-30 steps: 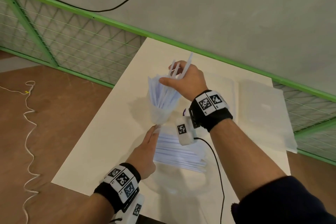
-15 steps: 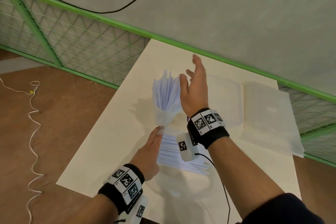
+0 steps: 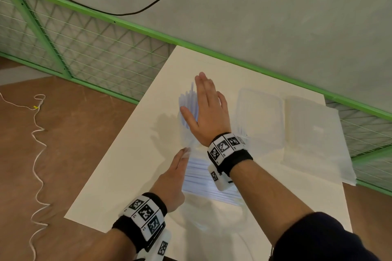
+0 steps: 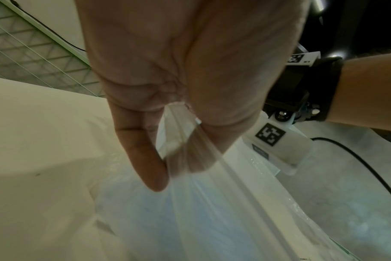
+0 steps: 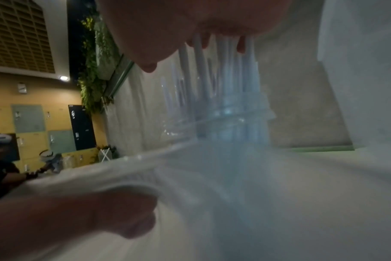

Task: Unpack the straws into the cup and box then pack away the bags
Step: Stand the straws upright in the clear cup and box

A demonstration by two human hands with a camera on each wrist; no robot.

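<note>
A clear cup (image 3: 186,133) stands near the table's left edge, full of white straws (image 3: 187,101). My right hand (image 3: 206,108) lies flat and open over the straw tops; in the right wrist view the palm (image 5: 212,26) touches the straws (image 5: 225,74) standing in the cup (image 5: 234,121). My left hand (image 3: 177,171) is just in front of the cup and pinches the clear bag (image 4: 201,203) between thumb and finger (image 4: 145,159). The bag (image 3: 203,182) lies flat with several straws still inside it.
An open clear box (image 3: 261,116) sits right of the cup, and beside it a flat pale packet (image 3: 311,133) overhangs the table's right edge. A green mesh fence (image 3: 84,53) runs behind the white table (image 3: 127,165). A white cord (image 3: 38,154) lies on the floor at left.
My right hand let go of the straws it was pinching, opened flat and settled over the straw tops in the cup. My left hand kept its pinch on the bag.
</note>
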